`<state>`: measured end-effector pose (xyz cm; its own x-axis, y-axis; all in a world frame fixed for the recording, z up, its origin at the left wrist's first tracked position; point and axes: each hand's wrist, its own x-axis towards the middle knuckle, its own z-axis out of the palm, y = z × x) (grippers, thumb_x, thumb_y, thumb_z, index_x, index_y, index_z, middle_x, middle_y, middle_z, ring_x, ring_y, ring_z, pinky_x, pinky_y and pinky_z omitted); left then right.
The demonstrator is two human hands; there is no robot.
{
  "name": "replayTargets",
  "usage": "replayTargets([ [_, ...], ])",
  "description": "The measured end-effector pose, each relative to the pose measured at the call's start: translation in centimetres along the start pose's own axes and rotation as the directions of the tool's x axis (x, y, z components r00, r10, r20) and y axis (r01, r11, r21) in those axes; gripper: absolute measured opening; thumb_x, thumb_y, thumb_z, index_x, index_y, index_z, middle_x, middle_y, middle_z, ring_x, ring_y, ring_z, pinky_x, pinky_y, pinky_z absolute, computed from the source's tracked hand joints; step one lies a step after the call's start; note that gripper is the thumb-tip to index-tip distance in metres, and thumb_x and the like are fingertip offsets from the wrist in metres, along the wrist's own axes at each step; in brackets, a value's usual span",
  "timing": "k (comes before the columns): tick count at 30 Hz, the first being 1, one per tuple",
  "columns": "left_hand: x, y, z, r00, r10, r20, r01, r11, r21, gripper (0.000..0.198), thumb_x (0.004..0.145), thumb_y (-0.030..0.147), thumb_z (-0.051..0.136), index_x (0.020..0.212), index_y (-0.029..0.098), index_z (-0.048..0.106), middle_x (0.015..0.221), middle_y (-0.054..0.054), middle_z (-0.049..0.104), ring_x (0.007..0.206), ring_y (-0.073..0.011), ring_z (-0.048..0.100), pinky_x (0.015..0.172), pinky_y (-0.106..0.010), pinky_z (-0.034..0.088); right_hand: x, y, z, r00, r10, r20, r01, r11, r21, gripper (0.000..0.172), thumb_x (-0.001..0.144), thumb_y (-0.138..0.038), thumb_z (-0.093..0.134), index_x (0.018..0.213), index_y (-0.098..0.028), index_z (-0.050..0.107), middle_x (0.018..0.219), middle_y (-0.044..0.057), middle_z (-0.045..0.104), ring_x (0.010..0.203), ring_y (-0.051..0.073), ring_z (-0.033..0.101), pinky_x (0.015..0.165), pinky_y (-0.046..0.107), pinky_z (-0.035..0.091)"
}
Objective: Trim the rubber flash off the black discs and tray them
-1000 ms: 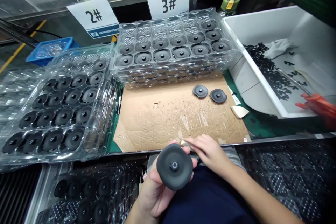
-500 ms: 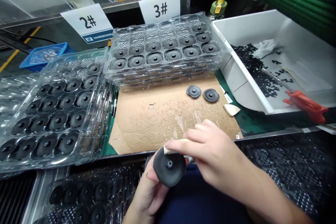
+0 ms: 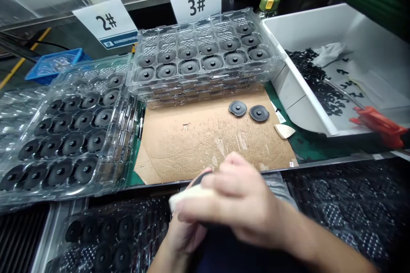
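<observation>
My left hand (image 3: 184, 232) is closed round a round black rubber-like disc (image 3: 201, 178), low in front of my body. Most of the disc is hidden behind my other hand. My right hand (image 3: 240, 200), smeared by motion, grips a cream-coloured pad (image 3: 188, 195) and holds it across the disc's face. Whether pad and disc touch I cannot tell. Beyond them, on a cardboard sheet (image 3: 173, 149), lie two similar discs, a left one (image 3: 237, 108) and a right one (image 3: 259, 113), each with a small centre stud. A pale wedge-shaped piece (image 3: 284, 131) rests by the sheet's right edge.
Stacked clear trays (image 3: 205, 83) of black discs stand behind the cardboard; another tray stack (image 3: 107, 136) is at left. At right is a white bin (image 3: 303, 98) with small black scraps and a red-handled tool (image 3: 379, 123). More trays (image 3: 141, 226) sit below the table edge.
My right hand has moved left and down with the pad, from the disc's upper edge to across its face. The disc is now mostly covered. The view has shifted slightly.
</observation>
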<state>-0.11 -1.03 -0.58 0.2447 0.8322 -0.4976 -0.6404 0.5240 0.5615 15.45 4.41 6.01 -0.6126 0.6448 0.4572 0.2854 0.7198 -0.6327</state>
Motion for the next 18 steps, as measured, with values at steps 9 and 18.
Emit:
replayTargets([
  [9,-0.7,1.0,0.0,0.989,0.054,0.140,-0.021,0.974,-0.225,0.052,0.060,0.039,0.071,0.110,0.032,0.060,0.116,-0.002,0.064,0.104,-0.0240,0.060,0.086,-0.029,0.049,-6.6,6.5,4.0,0.844,0.535,0.033,-0.533,0.845,-0.054,0.031,0.089,-0.015,0.045,0.114,-0.029,0.055,0.091,0.000,0.065,0.082,0.014,0.058,0.072,0.030,0.039],
  [18,-0.4,0.4,0.5,0.994,0.071,0.086,-0.051,0.976,-0.214,0.059,0.056,0.042,0.073,0.111,0.028,0.060,0.114,-0.002,0.065,0.103,-0.0255,0.060,0.092,-0.032,0.046,-4.0,3.4,2.0,0.777,0.603,-0.184,-0.611,0.792,0.015,0.029,0.088,-0.021,0.047,0.115,-0.026,0.056,0.095,0.002,0.064,0.083,0.016,0.058,0.071,0.029,0.044],
])
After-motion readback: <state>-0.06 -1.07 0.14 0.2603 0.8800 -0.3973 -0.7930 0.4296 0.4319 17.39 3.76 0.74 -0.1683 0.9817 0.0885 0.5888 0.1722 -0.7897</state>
